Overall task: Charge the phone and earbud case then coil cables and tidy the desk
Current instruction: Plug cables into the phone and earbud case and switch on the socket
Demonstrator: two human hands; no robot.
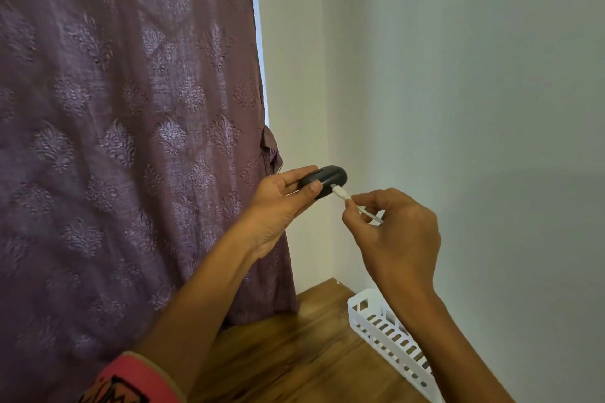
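My left hand (278,203) holds a black oval earbud case (327,181) up in the air in front of the wall corner, thumb on its near side. My right hand (396,232) pinches a white charging cable (370,214) just behind its white plug (340,192). The plug's metal tip touches the case's right end at the port. Most of the cable is hidden behind my right hand. No phone is in view.
A purple patterned curtain (131,124) hangs over the left half of the view. Below lies a wooden desk (294,353), and a white slotted plastic basket (386,334) stands on it against the pale right wall (474,91).
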